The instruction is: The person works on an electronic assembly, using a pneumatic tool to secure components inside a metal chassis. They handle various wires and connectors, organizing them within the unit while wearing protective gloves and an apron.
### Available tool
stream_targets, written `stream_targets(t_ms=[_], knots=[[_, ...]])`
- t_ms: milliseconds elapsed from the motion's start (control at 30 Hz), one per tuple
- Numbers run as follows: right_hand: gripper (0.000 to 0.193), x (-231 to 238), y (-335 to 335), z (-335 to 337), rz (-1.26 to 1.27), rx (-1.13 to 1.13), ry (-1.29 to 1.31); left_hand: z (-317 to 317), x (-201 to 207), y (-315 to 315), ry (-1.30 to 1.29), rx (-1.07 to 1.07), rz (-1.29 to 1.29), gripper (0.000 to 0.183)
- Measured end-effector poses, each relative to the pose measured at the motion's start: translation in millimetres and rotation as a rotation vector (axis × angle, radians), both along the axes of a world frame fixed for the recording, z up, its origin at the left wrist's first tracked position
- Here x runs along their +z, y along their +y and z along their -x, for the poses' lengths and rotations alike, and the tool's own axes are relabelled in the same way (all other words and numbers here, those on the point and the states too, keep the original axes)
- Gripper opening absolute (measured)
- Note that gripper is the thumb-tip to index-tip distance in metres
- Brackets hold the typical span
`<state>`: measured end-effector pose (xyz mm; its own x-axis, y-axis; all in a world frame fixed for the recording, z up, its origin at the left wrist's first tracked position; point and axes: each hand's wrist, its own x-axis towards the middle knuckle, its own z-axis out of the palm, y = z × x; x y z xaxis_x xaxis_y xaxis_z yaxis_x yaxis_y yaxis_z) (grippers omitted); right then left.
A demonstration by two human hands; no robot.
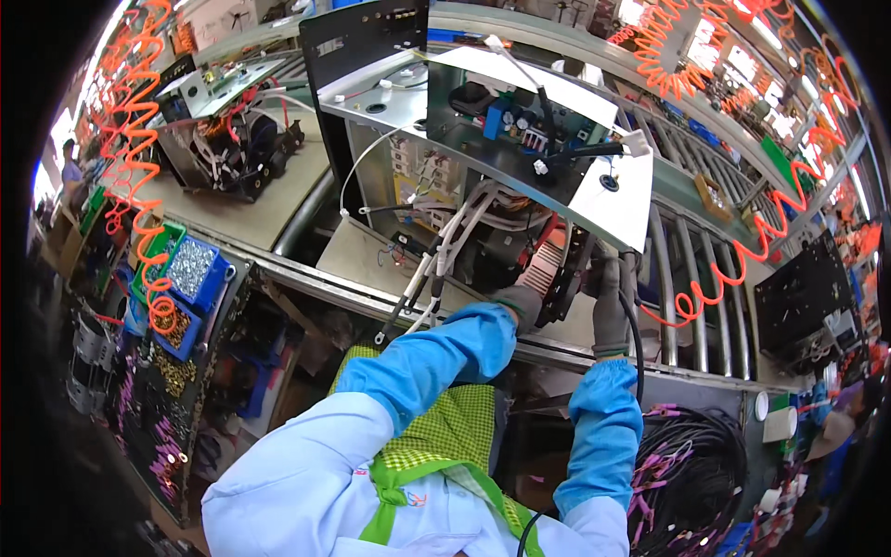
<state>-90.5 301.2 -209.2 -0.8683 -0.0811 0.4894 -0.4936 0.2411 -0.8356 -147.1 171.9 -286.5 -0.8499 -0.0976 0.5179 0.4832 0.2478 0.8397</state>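
An open metal machine housing (557,200) stands on the bench in front of me, its wires and parts exposed. Low at its near side, my gloved left hand (522,304) reaches in beside a ribbed copper-coloured part (544,264); its fingers are hidden. My gloved right hand (610,311) is at the housing's right near corner, fingers pointing up and closed. A black cable (638,345) runs from that hand down along my right sleeve; the fingertips are partly hidden. White and black wires with ring lugs (436,260) hang over the near edge, left of my left hand.
Another open machine (237,139) sits on the bench at left. Blue bins of small metal fasteners (193,269) are near it. Metal rollers (691,288) lie at right, with orange coiled hoses (766,246) hanging above. Coiled black cables (691,464) with pink ends are at lower right.
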Motion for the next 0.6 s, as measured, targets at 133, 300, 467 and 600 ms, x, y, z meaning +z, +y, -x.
stream_targets(t_ms=[133,300,467,600], knots=[[0.035,-12,1,36,0.067,0.025,0.007,-72,54,-16,-0.258,0.033,0.505,0.024],[0.032,14,-33,35,-0.269,0.125,-0.33,-92,13,-25,-0.475,-0.047,0.437,0.024],[0.031,-33,-40,95,-0.493,0.276,0.005,-74,21,-11,-0.339,0.185,0.14,0.023],[0.036,-42,-35,105,-0.345,0.339,-0.056,-34,-27,10,-0.377,0.357,0.05,0.023]])
